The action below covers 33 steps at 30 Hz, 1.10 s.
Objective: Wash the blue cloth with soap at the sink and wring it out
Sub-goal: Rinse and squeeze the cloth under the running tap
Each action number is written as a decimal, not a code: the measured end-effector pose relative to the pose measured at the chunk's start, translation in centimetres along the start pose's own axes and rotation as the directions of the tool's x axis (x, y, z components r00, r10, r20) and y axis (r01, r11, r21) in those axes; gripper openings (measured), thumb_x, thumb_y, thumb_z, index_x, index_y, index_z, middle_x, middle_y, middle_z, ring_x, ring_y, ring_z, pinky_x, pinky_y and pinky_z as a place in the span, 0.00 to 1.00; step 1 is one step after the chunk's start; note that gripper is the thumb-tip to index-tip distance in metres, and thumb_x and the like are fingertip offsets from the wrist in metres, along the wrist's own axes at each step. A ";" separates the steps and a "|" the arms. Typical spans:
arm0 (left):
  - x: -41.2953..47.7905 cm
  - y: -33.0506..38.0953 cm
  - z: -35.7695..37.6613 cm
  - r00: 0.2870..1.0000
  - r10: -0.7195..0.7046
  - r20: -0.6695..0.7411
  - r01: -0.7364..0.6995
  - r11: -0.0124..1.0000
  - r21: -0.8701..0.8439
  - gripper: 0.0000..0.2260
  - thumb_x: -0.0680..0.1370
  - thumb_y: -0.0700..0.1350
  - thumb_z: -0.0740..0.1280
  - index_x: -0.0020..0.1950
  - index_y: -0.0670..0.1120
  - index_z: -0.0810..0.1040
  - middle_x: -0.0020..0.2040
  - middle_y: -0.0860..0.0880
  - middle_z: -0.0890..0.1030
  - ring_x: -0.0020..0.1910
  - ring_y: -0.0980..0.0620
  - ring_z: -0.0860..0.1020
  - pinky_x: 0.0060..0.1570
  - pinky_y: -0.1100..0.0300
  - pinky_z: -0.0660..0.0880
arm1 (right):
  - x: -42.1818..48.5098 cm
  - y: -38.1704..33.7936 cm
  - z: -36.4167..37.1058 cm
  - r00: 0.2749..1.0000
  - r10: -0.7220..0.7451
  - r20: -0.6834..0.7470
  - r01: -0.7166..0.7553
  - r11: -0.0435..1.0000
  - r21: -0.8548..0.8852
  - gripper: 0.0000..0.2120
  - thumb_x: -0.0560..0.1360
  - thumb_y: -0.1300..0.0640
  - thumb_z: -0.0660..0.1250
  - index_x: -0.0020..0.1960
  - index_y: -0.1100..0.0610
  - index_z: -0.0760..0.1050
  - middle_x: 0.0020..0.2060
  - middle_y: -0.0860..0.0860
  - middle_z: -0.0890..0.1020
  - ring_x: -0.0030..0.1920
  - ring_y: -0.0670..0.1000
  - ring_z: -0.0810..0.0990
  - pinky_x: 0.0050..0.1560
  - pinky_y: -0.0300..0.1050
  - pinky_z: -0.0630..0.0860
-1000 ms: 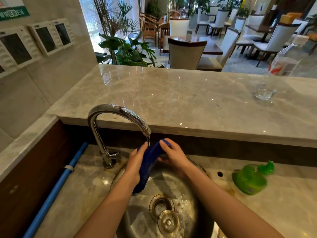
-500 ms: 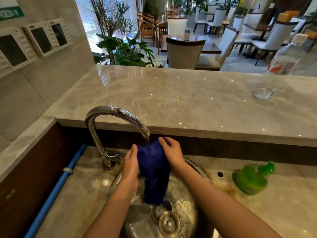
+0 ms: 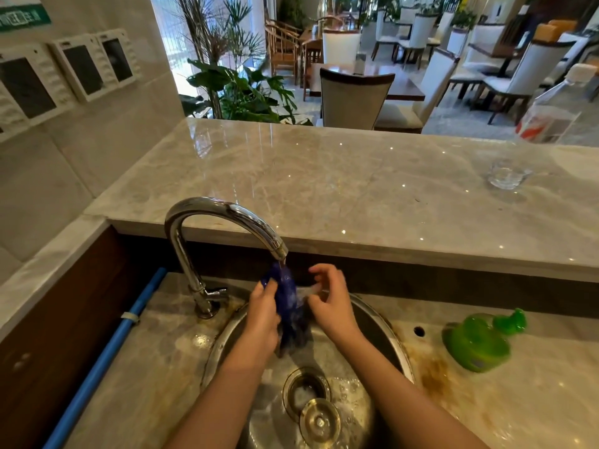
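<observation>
Under the faucet (image 3: 233, 209) spout, the left grip (image 3: 264, 314) is curled round the blue cloth (image 3: 290, 303), which hangs wet beneath the outlet. The right grip (image 3: 330, 299), just right of the spout, is loosely curled and holds nothing. Expect limp, water-heavy, slippery fabric: grasp the bunched upper end.

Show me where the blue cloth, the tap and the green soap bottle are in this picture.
blue cloth (image 3: 289, 294): head view, on its bunched upper part just below the spout.
tap (image 3: 227, 209): head view, on the top of its curved neck.
green soap bottle (image 3: 475, 345): head view, on the middle of its body.
</observation>
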<state>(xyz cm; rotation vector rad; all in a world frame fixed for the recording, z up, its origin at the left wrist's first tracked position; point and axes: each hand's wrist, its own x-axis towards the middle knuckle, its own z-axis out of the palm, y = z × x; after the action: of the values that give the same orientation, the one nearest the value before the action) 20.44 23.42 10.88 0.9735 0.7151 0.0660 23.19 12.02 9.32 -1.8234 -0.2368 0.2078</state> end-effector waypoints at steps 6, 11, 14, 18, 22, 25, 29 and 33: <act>0.4 0.8 -1.0 0.974 -0.222 0.039 0.216 0.865 -0.452 0.22 0.81 0.53 0.55 0.71 0.42 0.67 0.43 0.42 0.76 0.42 0.45 0.74 0.51 0.50 0.70 | -0.2 2.4 1.2 0.898 0.186 0.398 -0.119 0.975 -0.188 0.25 0.69 0.64 0.72 0.64 0.56 0.69 0.57 0.52 0.78 0.57 0.49 0.78 0.62 0.49 0.75; 0.3 -0.2 -4.0 0.931 -0.366 -0.002 0.322 0.822 -0.471 0.24 0.77 0.53 0.64 0.69 0.43 0.67 0.51 0.38 0.76 0.46 0.38 0.75 0.48 0.42 0.72 | -0.5 0.3 0.6 0.963 0.025 0.267 0.036 0.975 -0.220 0.25 0.69 0.65 0.70 0.62 0.50 0.66 0.54 0.49 0.77 0.52 0.48 0.79 0.55 0.48 0.79; -1.1 -2.2 -3.8 0.879 -0.476 0.035 0.438 0.776 -0.454 0.19 0.77 0.51 0.63 0.64 0.43 0.72 0.45 0.37 0.78 0.44 0.40 0.76 0.45 0.47 0.73 | -1.3 -1.5 0.9 0.898 -0.135 0.420 0.278 0.912 -0.303 0.29 0.67 0.62 0.70 0.63 0.45 0.66 0.57 0.48 0.75 0.57 0.47 0.75 0.57 0.45 0.77; -1.3 -2.8 -2.3 0.914 -0.395 0.093 0.382 0.763 -0.522 0.09 0.81 0.48 0.55 0.49 0.48 0.73 0.43 0.46 0.75 0.40 0.49 0.73 0.36 0.56 0.76 | -1.9 -3.3 1.0 0.873 -0.203 0.443 0.295 0.944 -0.150 0.26 0.68 0.67 0.68 0.63 0.49 0.69 0.57 0.44 0.74 0.57 0.43 0.74 0.58 0.39 0.75; -0.5 -1.8 -1.2 0.956 -0.292 -0.011 0.262 0.874 -0.410 0.13 0.80 0.49 0.59 0.60 0.44 0.73 0.44 0.42 0.76 0.41 0.45 0.75 0.38 0.53 0.74 | -1.8 -2.8 0.2 0.923 -0.177 0.342 0.181 0.983 0.019 0.21 0.68 0.68 0.66 0.57 0.51 0.75 0.55 0.47 0.77 0.56 0.46 0.77 0.57 0.45 0.78; 0.1 -0.8 -0.2 0.965 -0.236 -0.112 0.177 0.906 -0.385 0.17 0.77 0.49 0.66 0.62 0.43 0.74 0.53 0.39 0.78 0.47 0.41 0.77 0.45 0.46 0.76 | -1.4 -1.6 0.2 0.983 0.167 0.075 -0.183 0.908 0.377 0.13 0.76 0.66 0.63 0.55 0.53 0.77 0.56 0.54 0.79 0.55 0.54 0.79 0.55 0.53 0.80; 0.1 -0.8 1.3 0.981 0.103 -0.165 -0.118 0.990 -0.079 0.10 0.75 0.46 0.69 0.54 0.46 0.77 0.50 0.46 0.82 0.48 0.49 0.80 0.54 0.47 0.77 | -0.3 -1.0 0.8 0.813 0.567 0.136 -0.483 0.524 0.701 0.13 0.79 0.57 0.57 0.59 0.57 0.76 0.56 0.59 0.79 0.55 0.59 0.79 0.61 0.60 0.75; -0.9 -0.3 2.5 0.935 0.343 -0.085 -0.329 0.933 0.147 0.03 0.77 0.47 0.65 0.44 0.52 0.77 0.43 0.54 0.82 0.46 0.58 0.79 0.55 0.55 0.74 | 0.3 -2.3 2.0 0.687 0.647 0.329 -0.677 0.408 0.612 0.23 0.78 0.39 0.55 0.58 0.56 0.75 0.53 0.59 0.81 0.54 0.59 0.79 0.57 0.56 0.75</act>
<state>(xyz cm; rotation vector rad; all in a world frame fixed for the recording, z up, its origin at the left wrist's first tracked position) 21.14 21.13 12.01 1.2192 0.6514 0.3804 22.82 14.52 10.98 -1.0303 0.5363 0.7982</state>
